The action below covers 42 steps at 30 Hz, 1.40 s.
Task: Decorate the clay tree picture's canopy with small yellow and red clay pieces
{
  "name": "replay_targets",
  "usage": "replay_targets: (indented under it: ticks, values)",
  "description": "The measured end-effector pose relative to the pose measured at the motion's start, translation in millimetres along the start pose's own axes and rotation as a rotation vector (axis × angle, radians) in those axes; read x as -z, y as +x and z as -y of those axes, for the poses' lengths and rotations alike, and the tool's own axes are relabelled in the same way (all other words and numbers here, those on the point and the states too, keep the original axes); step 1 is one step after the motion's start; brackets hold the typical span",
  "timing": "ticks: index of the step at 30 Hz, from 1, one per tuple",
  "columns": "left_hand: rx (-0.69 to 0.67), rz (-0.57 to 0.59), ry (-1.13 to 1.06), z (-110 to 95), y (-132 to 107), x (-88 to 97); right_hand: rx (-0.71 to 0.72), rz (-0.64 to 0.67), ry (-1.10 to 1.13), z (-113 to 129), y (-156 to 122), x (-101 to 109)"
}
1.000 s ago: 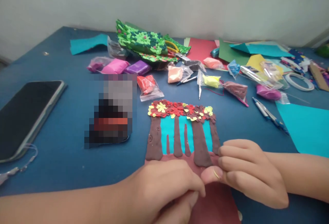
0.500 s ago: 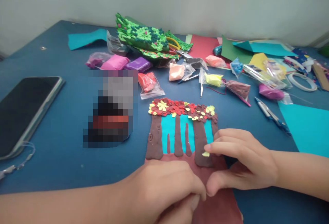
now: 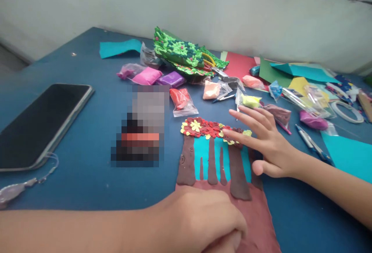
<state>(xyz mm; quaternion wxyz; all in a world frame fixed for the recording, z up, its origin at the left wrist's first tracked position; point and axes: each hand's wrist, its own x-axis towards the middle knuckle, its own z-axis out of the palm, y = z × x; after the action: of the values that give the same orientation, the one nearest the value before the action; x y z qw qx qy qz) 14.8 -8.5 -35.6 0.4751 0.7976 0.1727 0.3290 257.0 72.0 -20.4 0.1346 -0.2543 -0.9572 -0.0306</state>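
A clay picture (image 3: 261, 218) lies on the table in front of me, with dark brown tree trunks on turquoise, a reddish-brown ground and a top band of red, brown and yellow petals (image 3: 203, 128). My right hand (image 3: 271, 148) is over the picture's upper right, fingers spread. Its index fingertip is at the petal band; I cannot tell whether it presses. My left hand (image 3: 203, 218) rests over the lower part of the picture, thumb and fingers pinched together. What they hold, if anything, is hidden.
Bags of coloured clay, such as a red one (image 3: 180, 100) and a purple one (image 3: 171, 78), stretch across the back. A phone (image 3: 49, 121) lies at left, beside a blurred-out object (image 3: 142, 129). Pens (image 3: 312, 144) and turquoise paper (image 3: 348, 156) are at right.
My right hand has moved up from the lower right trunk to the petal band and opened out. The yellow piece at its fingers no longer shows on the trunk. The view has shifted.
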Motion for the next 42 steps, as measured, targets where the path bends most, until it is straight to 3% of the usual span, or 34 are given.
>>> replay_targets:
  ticks: [7,13,28,35,42]
  values:
    - [-0.011,0.006,0.029,4.3,-1.5,-2.3,-0.044,0.06,-0.047,4.3,1.6,-3.8]
    - [-0.026,-0.055,0.016,4.5,-1.1,-4.3,-0.036,0.069,-0.056,2.9,1.4,-3.0]
    - [0.005,-0.016,0.066,4.2,-3.8,-7.0,0.028,-0.013,-0.169,7.2,1.9,-1.5]
    - [0.037,0.041,0.089,3.8,-3.2,-4.8,-0.014,-0.034,-0.162,7.8,0.6,-1.9]
    - [0.031,-0.012,0.043,4.2,-5.0,-6.8,0.005,-0.045,-0.16,7.8,2.8,-0.5]
